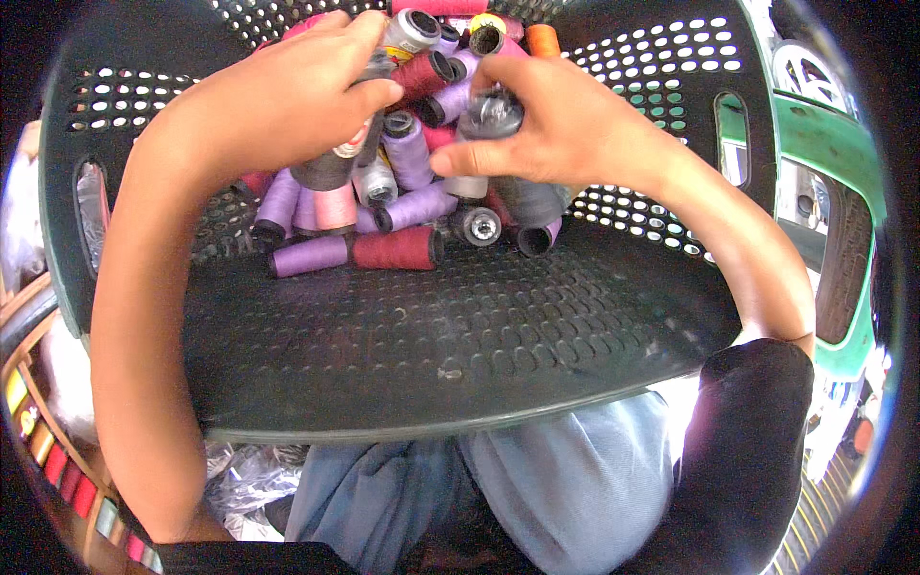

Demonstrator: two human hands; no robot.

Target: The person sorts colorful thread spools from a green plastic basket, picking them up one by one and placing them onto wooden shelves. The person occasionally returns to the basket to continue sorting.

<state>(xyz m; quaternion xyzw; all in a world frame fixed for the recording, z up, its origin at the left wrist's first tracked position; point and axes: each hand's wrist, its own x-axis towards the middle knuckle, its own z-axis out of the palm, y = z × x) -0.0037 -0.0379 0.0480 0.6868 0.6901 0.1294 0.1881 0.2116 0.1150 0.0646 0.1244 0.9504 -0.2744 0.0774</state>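
A large black perforated plastic basket (460,383) holds a heap of thread spools. Over the heap's left side, my left hand (297,96) is closed, thumb toward fingers; what it grips is mostly hidden, with only a greyish bit showing. My right hand (546,120) has thumb and fingers around a dark grey thread spool (491,117), blurred and shiny. Between the hands lie a purple spool (407,153) and a dark red spool (422,77). Nearer me, another purple spool (309,257) touches a red spool (395,249), both on their sides.
The basket has handle slots (732,139) at both sides, and its near rim lies over my legs in blue-grey trousers (565,479). A green metal frame (834,153) stands at the right. Compartments with coloured spools (67,479) are at lower left, beside clear plastic wrapping (254,479).
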